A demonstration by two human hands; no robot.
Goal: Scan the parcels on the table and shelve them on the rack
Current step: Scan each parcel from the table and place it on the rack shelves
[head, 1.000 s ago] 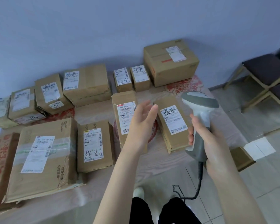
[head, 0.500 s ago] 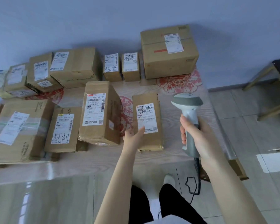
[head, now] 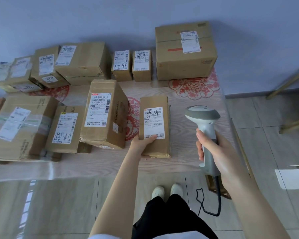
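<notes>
Now the left hand (head: 142, 143) grips the near left corner of the narrow parcel (head: 154, 126) lying flat at the table's (head: 188, 163) front edge, thumb curled over its label (head: 153, 123). Right hand (head: 217, 152) is wrapped tight round the barcode scanner (head: 205, 131), head poised just beside the parcel. Scanning step, I'd say; next, swing the scanner's head onto that barcode. Rack's not in view.

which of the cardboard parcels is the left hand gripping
The narrow brown cardboard parcel nearest the grey handheld scanner. The left hand grips its near-left corner; no hand touches the other parcels.
</notes>
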